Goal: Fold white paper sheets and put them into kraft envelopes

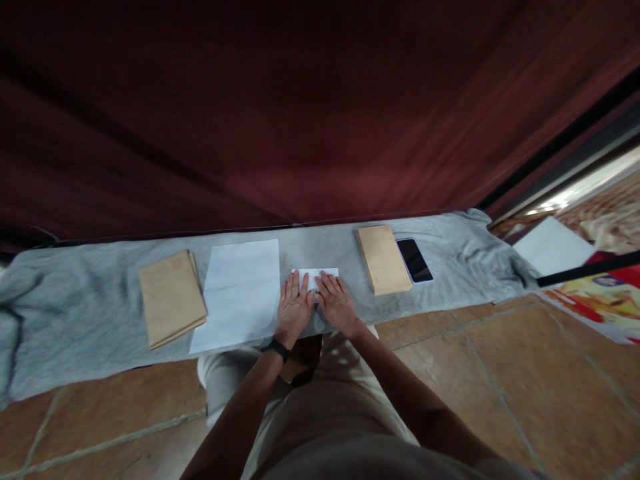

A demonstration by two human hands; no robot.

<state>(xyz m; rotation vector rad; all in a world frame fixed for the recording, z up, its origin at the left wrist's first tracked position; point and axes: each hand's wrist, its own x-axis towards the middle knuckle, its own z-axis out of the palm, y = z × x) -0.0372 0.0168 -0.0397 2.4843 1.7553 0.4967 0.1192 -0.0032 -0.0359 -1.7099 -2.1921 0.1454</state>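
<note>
A small folded sheet of white paper (315,273) lies on the grey cloth in front of me. Flat on its left part rests my left hand (294,305), fingers stretched out, with a dark band on the wrist. My right hand (336,303) presses on the right part of the same paper, its fingers also straight and spread. Both palms cover much of the paper, so its lower part is hidden. Just left of my left hand is a stack of large white paper (243,293). To the right of my right hand sits a pile of brown envelopes (384,260).
A second pile of brown envelopes (173,297) overlaps the white paper's left edge. A phone (415,260) lies beside the right pile. Grey cloth (75,313) covers the narrow bench, backed by a dark red curtain (300,133). A colourful printed package (600,300) is at far right.
</note>
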